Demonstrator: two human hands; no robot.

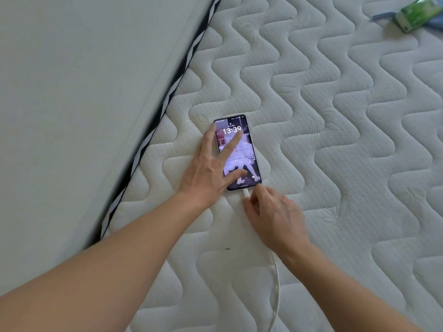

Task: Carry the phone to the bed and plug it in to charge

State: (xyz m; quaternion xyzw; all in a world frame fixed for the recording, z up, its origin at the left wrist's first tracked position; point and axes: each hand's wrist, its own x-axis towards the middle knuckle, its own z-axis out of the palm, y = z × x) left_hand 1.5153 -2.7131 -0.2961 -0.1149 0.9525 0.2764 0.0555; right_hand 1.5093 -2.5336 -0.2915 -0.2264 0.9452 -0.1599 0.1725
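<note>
The phone (242, 154) lies face up on the white quilted mattress (335, 140), its screen lit and showing 13:39. My left hand (211, 168) rests flat on the phone's left side, fingers spread over the screen and edge. A white charging cable (276, 291) runs up from the lower edge of the view, and its plug (245, 193) sits in the phone's bottom port. My right hand (273, 212) pinches the cable just behind the plug.
A pale wall (84, 104) runs along the mattress's left side, past the black-and-white piping (167, 99) on its edge. A green and white packet (414, 14) lies on something blue at the far right corner.
</note>
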